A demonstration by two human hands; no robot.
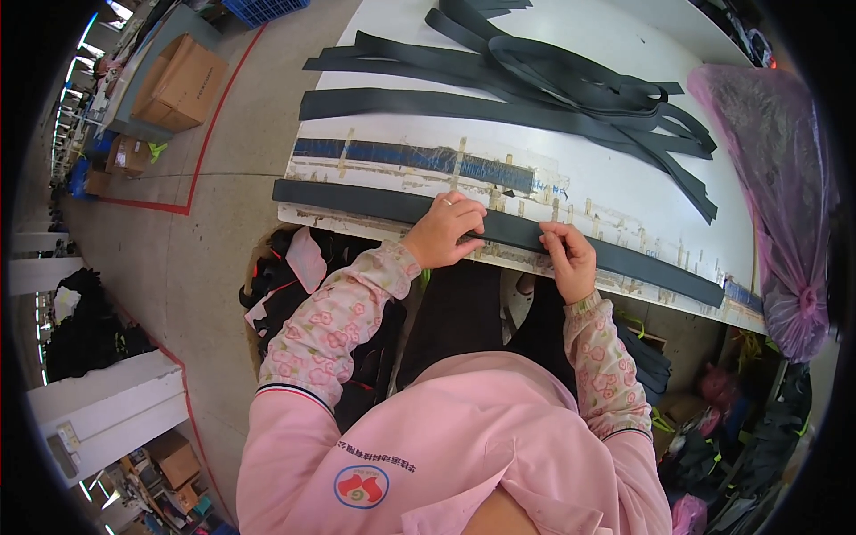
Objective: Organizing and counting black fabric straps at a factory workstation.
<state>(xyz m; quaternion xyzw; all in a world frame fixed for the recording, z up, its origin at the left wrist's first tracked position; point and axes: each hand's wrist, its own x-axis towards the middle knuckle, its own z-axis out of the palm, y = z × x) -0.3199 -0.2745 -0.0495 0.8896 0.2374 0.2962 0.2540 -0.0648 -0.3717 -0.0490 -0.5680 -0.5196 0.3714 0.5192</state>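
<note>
A long, flat dark grey strap (515,230) lies along the near edge of the white table (642,192), running from the left corner toward the right. My left hand (446,232) is closed over its middle part, fingers curled and thumb at the near edge. A short way to the right, my right hand (569,257) pinches the same strap between thumb and fingertips. Beyond it, a dark blue strip (406,159) is fixed to the tabletop under worn tape. Another flat strap (419,104) stretches across the table farther back.
Several loose straps (571,82) lie looped in a heap at the back. A pink plastic bag (771,169) hangs at the table's right end. Dark cloth pieces (278,283) sit below the table at left. Cardboard boxes (181,82) stand across the aisle.
</note>
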